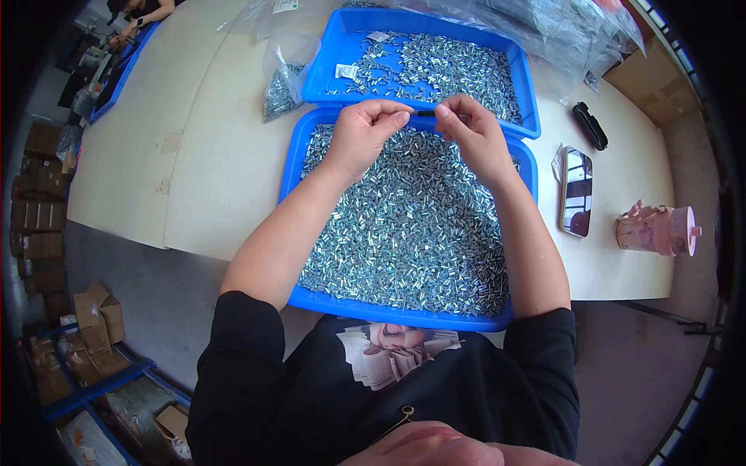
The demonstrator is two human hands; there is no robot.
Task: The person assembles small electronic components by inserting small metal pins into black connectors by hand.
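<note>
My left hand (365, 132) and my right hand (470, 132) are raised together over the far end of the near blue tray (294, 167). Between their fingertips they pinch a small dark part (424, 113), one hand on each end. The near tray is heaped with several small shiny metal pieces (412, 233). Behind it, a second blue tray (322, 58) holds more of the same metal pieces, spread thinner, plus a few small white packets.
A clear bag of metal pieces (281, 85) lies left of the far tray. To the right on the white table are a phone (576, 190), a black object (590, 125), a pink cup (657, 230) and a cardboard box (653, 85). Another person (136, 15) works far left.
</note>
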